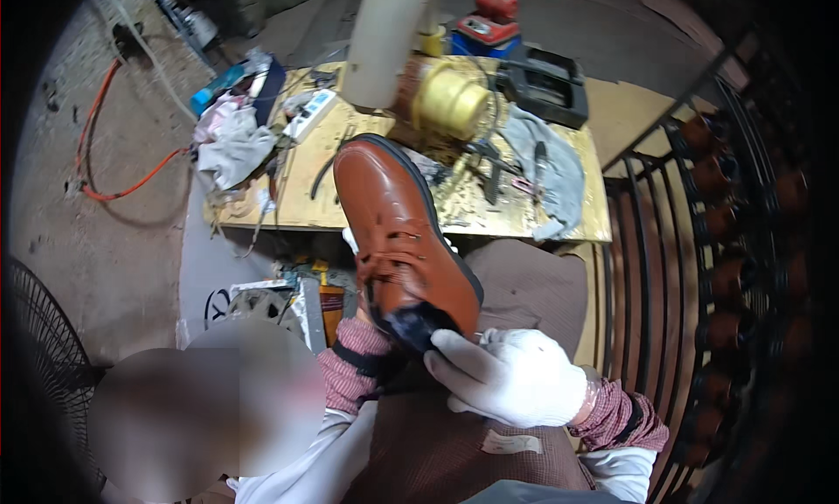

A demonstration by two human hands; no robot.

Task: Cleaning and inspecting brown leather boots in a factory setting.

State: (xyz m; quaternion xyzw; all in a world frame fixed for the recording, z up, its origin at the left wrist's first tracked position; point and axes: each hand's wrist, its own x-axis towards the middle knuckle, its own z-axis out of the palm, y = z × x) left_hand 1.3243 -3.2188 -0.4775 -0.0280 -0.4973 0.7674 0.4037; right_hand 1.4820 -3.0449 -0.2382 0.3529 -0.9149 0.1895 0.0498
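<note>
currently, a glossy reddish-brown leather lace-up shoe with a black sole (389, 207) is pointing its toe toward the pale wooden table (306, 214), which is lying beyond it. below the shoe's laces, the white-gloved right hand (507, 373) is working close, fingers touching dark blue-black material (418, 323) at the opening; whether its grip is pinching that, i cannot tell. the left hand (350, 241) is mostly hiding behind the shoe, its grip not showing clearly. the shoe is probably weighing little, feeling stiff at toe and sole, softer around its opening; polished leather may be slipping and scuffing, so supporting the sole and heel is seeming safest.
</note>
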